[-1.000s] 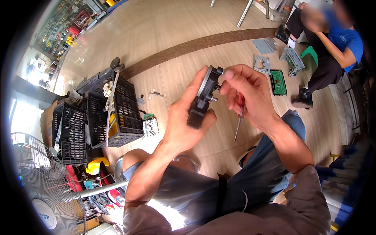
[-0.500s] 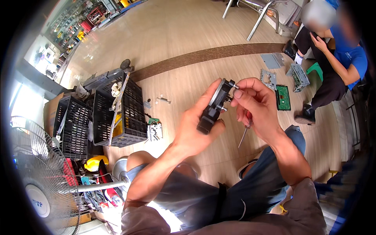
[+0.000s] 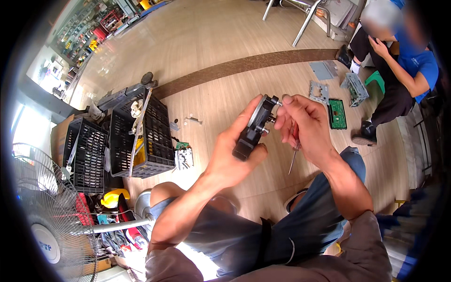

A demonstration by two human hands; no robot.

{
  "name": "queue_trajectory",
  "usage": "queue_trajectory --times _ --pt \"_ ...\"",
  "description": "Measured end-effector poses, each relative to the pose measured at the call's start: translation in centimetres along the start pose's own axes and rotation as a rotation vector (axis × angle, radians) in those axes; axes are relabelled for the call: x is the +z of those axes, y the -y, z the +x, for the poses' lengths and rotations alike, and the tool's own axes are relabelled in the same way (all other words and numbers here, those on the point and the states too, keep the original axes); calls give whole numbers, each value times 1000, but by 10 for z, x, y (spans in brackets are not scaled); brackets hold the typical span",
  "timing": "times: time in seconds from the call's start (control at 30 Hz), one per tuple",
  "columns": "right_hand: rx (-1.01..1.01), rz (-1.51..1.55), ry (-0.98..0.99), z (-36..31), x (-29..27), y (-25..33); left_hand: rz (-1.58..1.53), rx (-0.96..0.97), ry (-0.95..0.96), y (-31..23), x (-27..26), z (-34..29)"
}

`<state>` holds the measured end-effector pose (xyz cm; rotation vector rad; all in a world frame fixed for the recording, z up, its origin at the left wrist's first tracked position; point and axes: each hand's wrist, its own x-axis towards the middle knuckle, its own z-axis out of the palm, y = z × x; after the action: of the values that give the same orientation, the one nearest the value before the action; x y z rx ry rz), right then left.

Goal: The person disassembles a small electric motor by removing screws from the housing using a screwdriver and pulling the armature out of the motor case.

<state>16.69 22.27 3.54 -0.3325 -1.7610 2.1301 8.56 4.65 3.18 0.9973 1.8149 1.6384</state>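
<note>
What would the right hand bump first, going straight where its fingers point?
The right hand would probably meet the black, silver-edged mechanical part in the left hand; they look close or touching, though depth is unclear.

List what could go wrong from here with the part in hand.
1. The small metal piece at the right hand's fingertips could slip and drop to the floor.
2. The red-handled screwdriver, tucked in that same hand, might hamper the finger work or fall.
3. The black part is held up by the left hand alone, so a push could twist it.
</note>
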Motion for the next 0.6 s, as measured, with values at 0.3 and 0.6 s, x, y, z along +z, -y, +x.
queue_trajectory --times 0.3,0.6 --pt "-62 -71 4 0 4 2 -287 -191 8 -13 -3 3" --pt "-181 -278 57 -4 1 -2 -807 -363 -36 0 -8 6"
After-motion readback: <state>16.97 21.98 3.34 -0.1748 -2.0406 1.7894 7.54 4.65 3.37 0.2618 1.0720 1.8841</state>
